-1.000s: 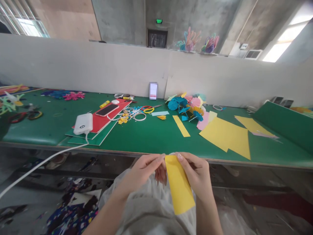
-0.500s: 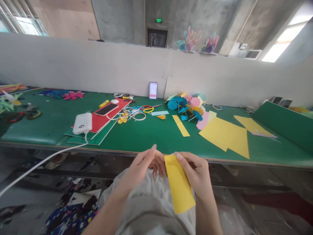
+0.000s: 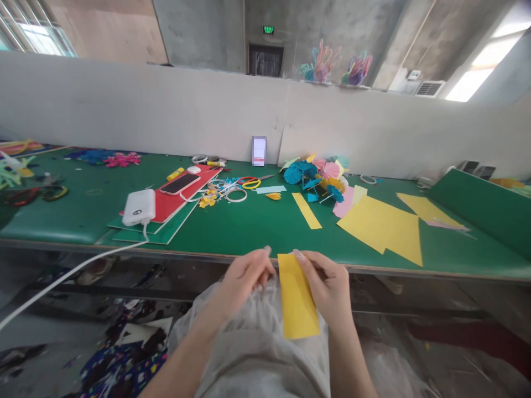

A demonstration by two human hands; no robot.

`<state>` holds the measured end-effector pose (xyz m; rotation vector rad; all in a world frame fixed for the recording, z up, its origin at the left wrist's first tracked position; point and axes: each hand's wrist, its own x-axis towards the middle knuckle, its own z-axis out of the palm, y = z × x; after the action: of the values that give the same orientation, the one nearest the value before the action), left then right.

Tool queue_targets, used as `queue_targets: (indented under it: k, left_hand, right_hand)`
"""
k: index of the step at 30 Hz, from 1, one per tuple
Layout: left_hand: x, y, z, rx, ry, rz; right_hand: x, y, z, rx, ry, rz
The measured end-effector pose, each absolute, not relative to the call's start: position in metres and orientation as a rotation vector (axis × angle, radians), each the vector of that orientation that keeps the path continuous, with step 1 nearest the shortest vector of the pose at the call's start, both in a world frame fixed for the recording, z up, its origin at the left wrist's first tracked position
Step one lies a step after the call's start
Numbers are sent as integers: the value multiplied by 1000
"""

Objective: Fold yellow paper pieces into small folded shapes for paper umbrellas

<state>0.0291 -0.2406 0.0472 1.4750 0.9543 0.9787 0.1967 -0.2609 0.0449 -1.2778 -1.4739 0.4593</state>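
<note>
A strip of yellow paper [image 3: 299, 301] hangs from my right hand [image 3: 329, 284], pinched at its upper edge between the thumb and fingers. Its lower end dangles in front of the pale skirt on my lap. To the left of the strip is my left hand [image 3: 246, 276], with its fingers curled in and the thumb pointing up. It appears to hold nothing and is slightly apart from the paper. Both hands are at the near edge of the green table [image 3: 232, 232]. Another narrow yellow strip [image 3: 307, 211] lies flat beyond them.
Large yellow sheets [image 3: 381, 229] lie at right. Behind are paper umbrellas [image 3: 309, 177] in several colours and scissors [image 3: 251, 182]. At left, a white power bank [image 3: 140, 207] with a cable [image 3: 78, 272] and a phone [image 3: 180, 184] rest on boards. A lit phone [image 3: 259, 150] leans against the partition.
My left hand's fingers have curled in more. The yellow strip and my right hand have risen slightly, and the strip hangs straighter.
</note>
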Motion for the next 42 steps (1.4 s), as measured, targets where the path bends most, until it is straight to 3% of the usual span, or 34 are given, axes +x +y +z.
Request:
queue_targets:
  k: [13,23,42]
  left_hand:
    - [33,-244,51,1650,930,698]
    - [30,-239,47,1616,979,742]
    - [23,-235,46,1785,1090,743]
  right_hand:
    - [191,-259,43,-1228,-1507,411]
    - [184,-247,42,-1188,-1458,317]
    - [167,-227,42,-1128,-1295,560]
